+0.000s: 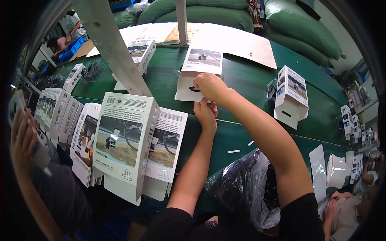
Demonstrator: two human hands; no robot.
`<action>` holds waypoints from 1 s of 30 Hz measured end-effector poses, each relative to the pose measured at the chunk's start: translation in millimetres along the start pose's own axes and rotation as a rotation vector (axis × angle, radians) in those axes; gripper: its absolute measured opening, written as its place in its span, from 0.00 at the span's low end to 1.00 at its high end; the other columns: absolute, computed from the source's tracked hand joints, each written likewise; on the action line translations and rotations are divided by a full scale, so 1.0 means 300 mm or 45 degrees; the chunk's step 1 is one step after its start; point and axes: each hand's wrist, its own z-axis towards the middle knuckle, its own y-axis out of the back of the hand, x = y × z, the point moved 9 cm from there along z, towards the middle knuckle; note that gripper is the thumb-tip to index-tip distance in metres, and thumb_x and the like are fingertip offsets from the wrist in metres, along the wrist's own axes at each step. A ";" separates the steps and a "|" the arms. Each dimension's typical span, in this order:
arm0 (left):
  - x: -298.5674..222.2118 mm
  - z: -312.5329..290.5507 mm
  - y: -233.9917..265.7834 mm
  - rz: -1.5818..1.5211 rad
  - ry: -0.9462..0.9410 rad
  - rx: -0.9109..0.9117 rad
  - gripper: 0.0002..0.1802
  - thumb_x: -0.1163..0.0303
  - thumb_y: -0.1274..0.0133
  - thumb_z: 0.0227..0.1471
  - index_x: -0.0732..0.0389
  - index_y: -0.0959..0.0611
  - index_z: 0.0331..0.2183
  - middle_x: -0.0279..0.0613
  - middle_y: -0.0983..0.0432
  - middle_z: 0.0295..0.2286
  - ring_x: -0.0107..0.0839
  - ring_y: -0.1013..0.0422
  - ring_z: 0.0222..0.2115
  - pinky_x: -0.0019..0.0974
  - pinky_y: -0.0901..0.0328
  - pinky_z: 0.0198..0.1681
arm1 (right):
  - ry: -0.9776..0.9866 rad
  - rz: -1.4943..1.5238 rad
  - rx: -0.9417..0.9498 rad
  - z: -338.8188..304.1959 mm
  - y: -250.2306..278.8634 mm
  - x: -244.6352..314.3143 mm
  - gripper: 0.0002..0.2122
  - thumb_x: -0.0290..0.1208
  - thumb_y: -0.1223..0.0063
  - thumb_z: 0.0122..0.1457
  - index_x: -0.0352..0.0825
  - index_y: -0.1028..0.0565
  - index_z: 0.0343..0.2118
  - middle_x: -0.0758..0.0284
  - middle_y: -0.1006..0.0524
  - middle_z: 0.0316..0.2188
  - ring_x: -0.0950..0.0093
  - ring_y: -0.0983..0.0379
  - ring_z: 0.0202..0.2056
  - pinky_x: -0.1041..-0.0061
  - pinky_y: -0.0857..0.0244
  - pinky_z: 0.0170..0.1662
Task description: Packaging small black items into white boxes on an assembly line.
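A white printed carton lies on the green work surface in front of me, its white end flap folded out toward me. My right hand reaches over the flap with its fingers curled down. Beside its fingertips shows a small dark curved shape; whether it is a part or a slot in the card I cannot tell. Just below, my left hand has its fingers bent together at the flap's near edge, seemingly pinching it. The right fingertips are partly hidden, and what they hold cannot be made out.
Several printed cartons stand at the left near edge. Another open carton sits to the right beside a clear plastic pack. A clear bag of dark items lies by my right arm. A white post rises at left; co-workers sit both sides.
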 end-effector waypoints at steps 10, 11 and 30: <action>0.009 0.028 0.011 0.072 -0.003 0.067 0.05 0.69 0.59 0.52 0.60 0.30 0.30 0.32 0.37 0.12 0.18 0.46 0.08 0.22 0.56 0.08 | 0.065 -0.051 -0.089 0.015 -0.038 0.002 0.05 0.17 0.51 0.38 0.31 0.25 0.20 0.60 0.26 0.23 0.62 0.31 0.23 0.67 0.35 0.29; 0.004 0.028 0.007 0.080 -0.002 0.079 0.05 0.69 0.59 0.52 0.60 0.30 0.30 0.32 0.37 0.12 0.18 0.46 0.08 0.22 0.56 0.08 | 0.057 -0.049 -0.100 0.018 -0.023 0.005 0.05 0.17 0.51 0.38 0.31 0.25 0.20 0.60 0.26 0.23 0.62 0.31 0.23 0.67 0.35 0.29; 0.037 0.037 0.004 0.276 0.117 0.185 0.10 0.65 0.63 0.56 0.62 0.31 0.31 0.36 0.35 0.16 0.23 0.42 0.11 0.24 0.50 0.11 | 0.175 -0.201 -0.140 -0.209 0.202 0.061 0.08 0.22 0.52 0.46 0.34 0.23 0.29 0.64 0.26 0.28 0.67 0.28 0.30 0.71 0.32 0.31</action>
